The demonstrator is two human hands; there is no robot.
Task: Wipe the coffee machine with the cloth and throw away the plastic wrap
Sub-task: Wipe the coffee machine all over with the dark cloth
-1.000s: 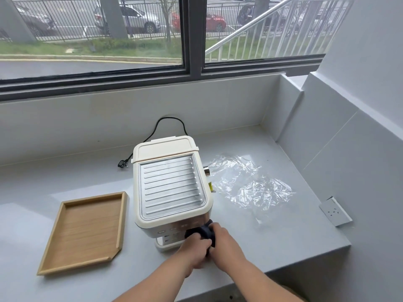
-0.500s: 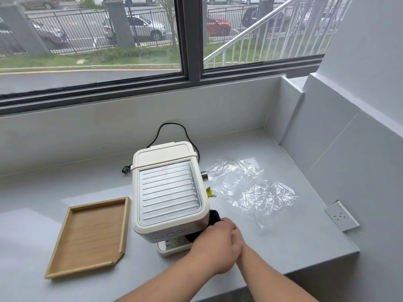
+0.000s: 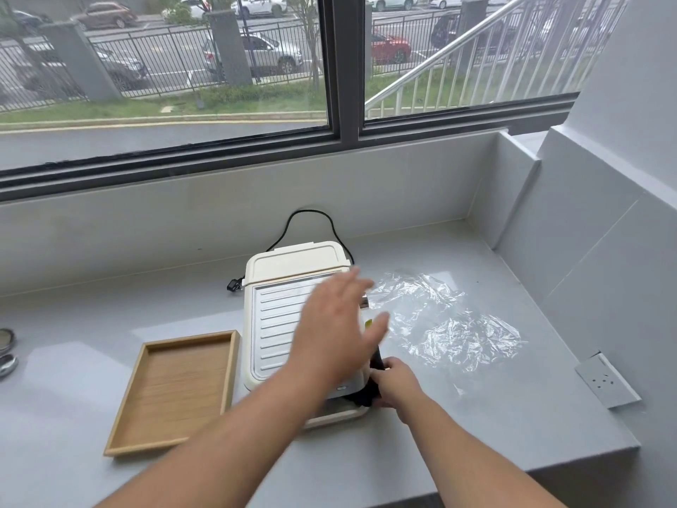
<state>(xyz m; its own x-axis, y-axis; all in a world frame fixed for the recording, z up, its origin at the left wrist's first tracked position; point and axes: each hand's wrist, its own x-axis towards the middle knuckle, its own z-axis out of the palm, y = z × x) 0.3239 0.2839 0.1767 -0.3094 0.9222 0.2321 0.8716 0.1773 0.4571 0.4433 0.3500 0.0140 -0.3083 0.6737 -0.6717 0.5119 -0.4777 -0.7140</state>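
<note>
A cream coffee machine (image 3: 278, 317) with a ribbed metal top stands on the grey counter (image 3: 458, 427). My left hand (image 3: 337, 324) hovers blurred over its right half, fingers spread, holding nothing. My right hand (image 3: 397, 383) sits at the machine's front right corner, closed on a dark cloth (image 3: 370, 386) pressed against the machine's front. The cloth is partly hidden by my hands. Crumpled clear plastic wrap (image 3: 447, 324) lies flat on the counter, right of the machine, untouched.
An empty wooden tray (image 3: 176, 390) lies left of the machine. The black power cord (image 3: 311, 218) loops behind it. A wall socket (image 3: 606, 384) is on the right wall. Metal items (image 3: 5, 350) sit at the far left edge. The counter's front edge runs close below my arms.
My left hand has let go of the cloth and risen over the machine's top, fingers spread. My right hand keeps the cloth at the front right corner.
</note>
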